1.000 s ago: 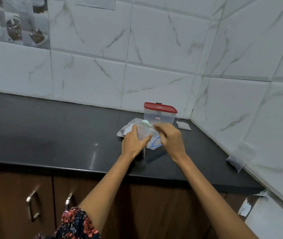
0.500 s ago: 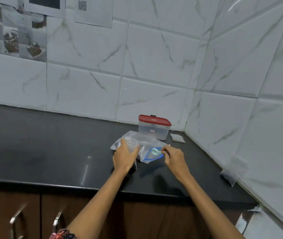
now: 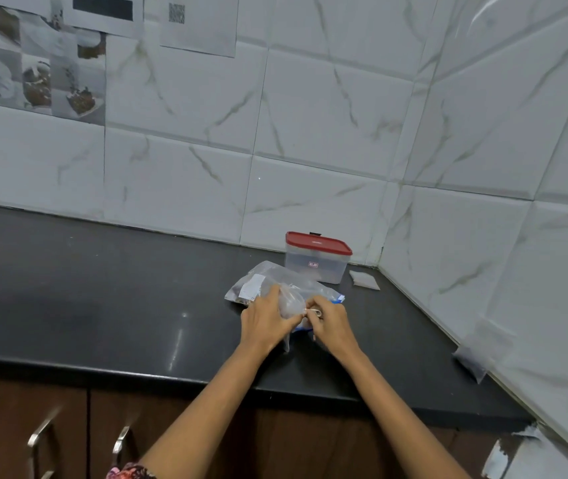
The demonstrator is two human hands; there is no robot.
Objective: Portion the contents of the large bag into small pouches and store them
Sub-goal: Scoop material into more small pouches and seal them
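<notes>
The large clear bag (image 3: 258, 283) with a white label and a blue zip edge lies on the black counter (image 3: 103, 299). In front of it my left hand (image 3: 265, 321) holds a small clear pouch (image 3: 291, 302) upright. My right hand (image 3: 331, 323) is pinched on a small white spoon (image 3: 314, 310) at the pouch's mouth. The spoon's bowl is mostly hidden by my fingers. What the pouch contains is hard to make out.
A clear box with a red lid (image 3: 317, 257) stands behind the bag near the wall corner. A small filled pouch (image 3: 363, 280) lies to its right, and another pouch (image 3: 472, 361) leans on the right wall. Cabinet handles (image 3: 39, 433) are below the counter's front edge.
My right hand has brought the spoon from the large bag's blue-edged opening over to the small pouch held by my left hand. The view has tilted upward.
</notes>
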